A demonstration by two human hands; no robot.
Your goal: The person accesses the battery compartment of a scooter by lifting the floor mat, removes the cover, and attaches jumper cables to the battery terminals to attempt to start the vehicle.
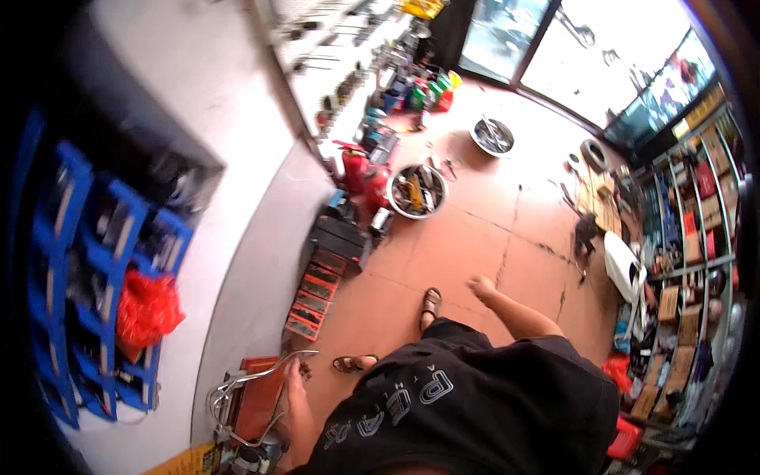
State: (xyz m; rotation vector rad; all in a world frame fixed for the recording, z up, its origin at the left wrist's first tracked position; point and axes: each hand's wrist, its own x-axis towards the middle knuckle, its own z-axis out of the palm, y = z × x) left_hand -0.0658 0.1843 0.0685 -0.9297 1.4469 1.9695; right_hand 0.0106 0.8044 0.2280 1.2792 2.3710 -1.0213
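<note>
My left hand hangs low at the left with its fingers stretched out, next to a bent chrome tube frame and a reddish-brown panel. It seems to hold nothing; whether it touches the tube I cannot tell. My right hand is out over the tiled floor, slightly blurred, fingers loosely apart and nothing visible in them. Both my sandalled feet are on the tiles. Nearest ahead on the left lies an orange-and-black compartment tray below a black case.
Along the left wall stand red fire extinguishers, a white basin of tools and several bottles. Another basin sits farther ahead. Blue bins hang at left. Loaded shelves, a white panel and a tyre line the right.
</note>
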